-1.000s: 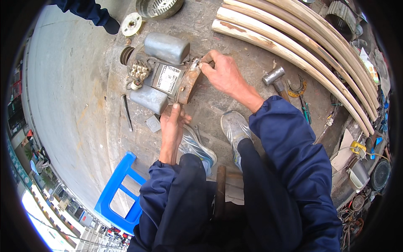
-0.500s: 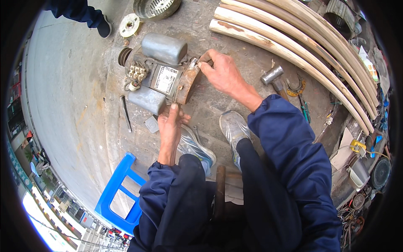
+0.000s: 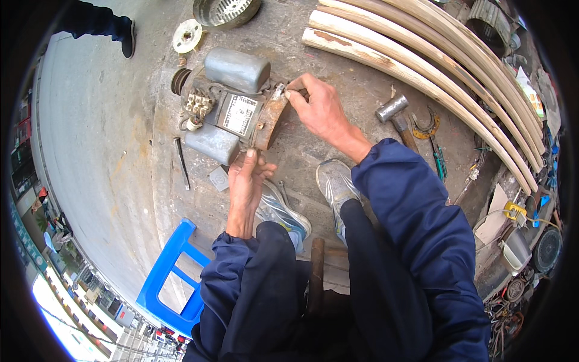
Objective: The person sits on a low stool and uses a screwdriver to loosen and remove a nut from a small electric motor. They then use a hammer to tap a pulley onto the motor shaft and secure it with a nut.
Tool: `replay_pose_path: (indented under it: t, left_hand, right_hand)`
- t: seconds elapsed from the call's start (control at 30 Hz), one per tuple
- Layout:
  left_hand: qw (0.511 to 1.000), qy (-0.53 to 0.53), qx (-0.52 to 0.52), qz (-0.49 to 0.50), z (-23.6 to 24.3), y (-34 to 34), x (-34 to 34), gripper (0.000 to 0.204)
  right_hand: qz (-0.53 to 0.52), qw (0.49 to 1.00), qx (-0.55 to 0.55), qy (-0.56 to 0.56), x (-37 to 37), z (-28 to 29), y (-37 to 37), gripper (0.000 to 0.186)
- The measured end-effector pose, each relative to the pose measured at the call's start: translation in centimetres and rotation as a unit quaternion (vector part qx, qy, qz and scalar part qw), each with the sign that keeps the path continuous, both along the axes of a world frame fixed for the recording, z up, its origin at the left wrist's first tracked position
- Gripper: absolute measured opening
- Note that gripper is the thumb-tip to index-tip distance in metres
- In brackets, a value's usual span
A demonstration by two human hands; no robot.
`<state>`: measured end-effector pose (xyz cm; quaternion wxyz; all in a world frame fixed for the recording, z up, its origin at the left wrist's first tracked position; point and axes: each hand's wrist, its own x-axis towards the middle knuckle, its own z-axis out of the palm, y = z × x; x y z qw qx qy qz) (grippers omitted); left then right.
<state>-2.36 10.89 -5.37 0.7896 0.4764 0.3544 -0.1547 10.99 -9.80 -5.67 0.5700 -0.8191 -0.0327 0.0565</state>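
Observation:
An electric motor [image 3: 265, 122] lies on its side on the ground in front of my feet. It has two grey metal covers, the far one [image 3: 237, 69] and the near one [image 3: 212, 143], with a nameplate between them. A terminal block [image 3: 198, 105] with wires sits on its left part, near a grooved pulley [image 3: 180, 81]. My left hand [image 3: 243, 181] pinches the near edge of the rusty right end with thumb and forefinger. At the far edge of that same end, my right hand [image 3: 322, 108] pinches a lug, its fingertips partly hidden.
A hammer [image 3: 392, 108], a yellow ring-shaped part [image 3: 426, 125] and green-handled pliers [image 3: 440, 161] lie to the right, below several curved wooden poles [image 3: 386, 59]. A dark metal bar [image 3: 181, 163] lies left of the motor. Nearer stands a blue plastic stool [image 3: 158, 268]. Someone's leg [image 3: 99, 23] shows at top left.
The other person's leg at top left has shifted left. My hands keep their hold at the motor's end, with hardly any movement; my right forearm has shifted slightly.

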Motion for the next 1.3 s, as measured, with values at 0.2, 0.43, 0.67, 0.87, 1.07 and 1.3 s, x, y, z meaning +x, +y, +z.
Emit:
replay_pose_path:
  t: [0.2, 0.43, 0.67, 0.87, 1.07, 1.3]
  left_hand:
    - [1.0, -0.004, -0.011, 0.0, 0.08, 0.0, 0.07, 0.024]
    - [1.0, -0.005, -0.024, -0.003, 0.06, 0.24, 0.08, 0.031]
    - [0.999, 0.002, -0.038, 0.003, 0.02, 0.33, 0.22, 0.03]
    - [1.0, 0.007, -0.029, -0.001, 0.09, 0.31, 0.25, 0.023]
    - [0.999, 0.011, -0.035, 0.001, 0.11, 0.23, 0.24, 0.021]
    - [0.999, 0.008, -0.03, -0.007, 0.03, 0.32, 0.25, 0.022]
  right_hand:
    - [-0.014, 0.998, -0.002, -0.054, -0.37, -0.41, 0.34, 0.012]
    - [-0.012, 0.996, -0.002, -0.087, -0.5, -0.52, 0.31, 0.01]
    - [-0.013, 0.995, 0.0, -0.099, -0.66, -0.45, 0.35, 0.009]
    - [-0.029, 0.999, 0.041, 0.017, -0.44, -0.35, 0.3, 0.015]
    - [-0.067, 0.969, 0.117, 0.207, -0.04, -0.04, 0.66, 0.021]
    - [-0.073, 0.991, 0.056, 0.095, -0.49, 0.01, 1.05, 0.02]
